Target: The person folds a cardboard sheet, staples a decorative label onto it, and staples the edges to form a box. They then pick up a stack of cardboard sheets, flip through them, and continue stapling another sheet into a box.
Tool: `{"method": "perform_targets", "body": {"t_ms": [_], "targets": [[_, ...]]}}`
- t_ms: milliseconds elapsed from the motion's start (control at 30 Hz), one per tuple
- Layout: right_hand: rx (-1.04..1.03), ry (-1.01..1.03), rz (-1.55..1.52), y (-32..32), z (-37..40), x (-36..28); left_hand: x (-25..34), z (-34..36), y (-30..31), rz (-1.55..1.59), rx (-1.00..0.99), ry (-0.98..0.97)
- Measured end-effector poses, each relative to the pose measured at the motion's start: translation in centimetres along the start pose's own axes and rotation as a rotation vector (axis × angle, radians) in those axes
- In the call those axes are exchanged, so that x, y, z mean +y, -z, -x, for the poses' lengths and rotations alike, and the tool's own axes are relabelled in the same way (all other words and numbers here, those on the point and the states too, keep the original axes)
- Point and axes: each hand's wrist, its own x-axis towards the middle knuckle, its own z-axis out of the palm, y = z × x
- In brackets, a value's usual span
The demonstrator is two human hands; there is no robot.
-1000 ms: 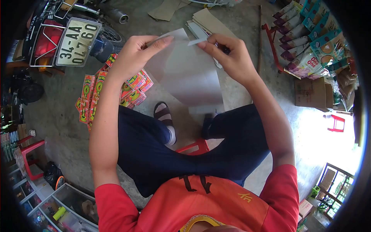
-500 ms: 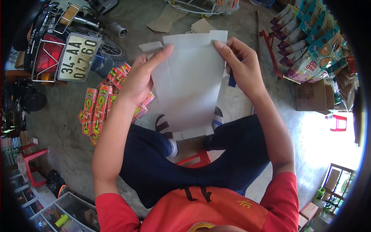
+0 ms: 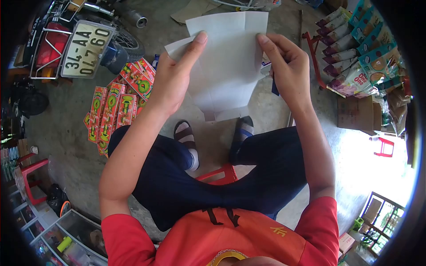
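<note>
Between my hands is an unfolded cardboard box (image 3: 228, 62), its plain white side facing me, with crease lines and small flaps along its edges. My left hand (image 3: 175, 77) pinches its left side, thumb on the white face beside a side flap. Along the opposite edge, my right hand (image 3: 288, 66) grips it with the thumb in front and fingers curled behind. A small blue and white object shows just behind and below the right fingers, partly hidden. The box's lower end hangs above the floor, over my sandalled feet (image 3: 186, 137).
Red patterned boxes (image 3: 113, 108) are piled on the floor at left, near a motorbike with a licence plate (image 3: 86, 49). A rack of snack bags (image 3: 359, 53) and a brown carton (image 3: 357, 113) stand at right. A red stool (image 3: 224, 174) is beneath me.
The unfolded box has moved up and away from my body, its lower end tilting up. My left hand has shifted slightly right, and the right thumb now sits lower on the box's edge.
</note>
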Motion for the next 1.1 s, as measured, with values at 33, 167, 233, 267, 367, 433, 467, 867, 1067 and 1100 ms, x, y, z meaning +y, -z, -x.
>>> {"method": "perform_targets", "body": {"t_ms": [33, 167, 233, 267, 367, 433, 467, 867, 1067, 1100], "targets": [[0.008, -0.004, 0.012, 0.0, 0.0, 0.1, -0.1, 0.0, 0.2, -0.035, -0.007, -0.029], [0.041, 0.016, 0.060, -0.7, 0.4, 0.0, -0.9, 0.3, 0.4, -0.076, 0.019, -0.022], [0.055, 0.066, 0.101, -1.2, 0.7, 0.5, -0.9, 0.7, -0.4, 0.010, 0.002, -0.011], [0.065, 0.091, 0.123, -1.4, 0.9, 0.7, -0.5, 1.0, -1.0, 0.077, -0.012, 0.018], [0.026, 0.100, 0.081, -2.3, 1.5, 0.4, -0.3, 1.1, -1.2, 0.175, -0.073, 0.061], [-0.017, 0.098, 0.100, -2.7, 1.9, 0.3, -0.6, 1.2, -1.2, 0.202, -0.068, 0.067], [-0.031, 0.115, 0.092, -3.0, 2.1, 0.4, -0.6, 1.2, -1.2, 0.208, -0.072, 0.078], [-0.224, -0.003, 0.111, 0.2, -0.5, 0.4, 1.3, 0.5, 0.6, 0.245, -0.035, 0.146], [-0.105, -0.050, -0.116, 1.5, -1.2, 0.9, 0.5, 1.3, 0.5, 0.225, -0.229, 0.298], [-0.080, -0.039, -0.146, 1.5, -1.4, 0.8, -0.3, 1.5, 0.2, 0.182, -0.248, 0.315]]}}
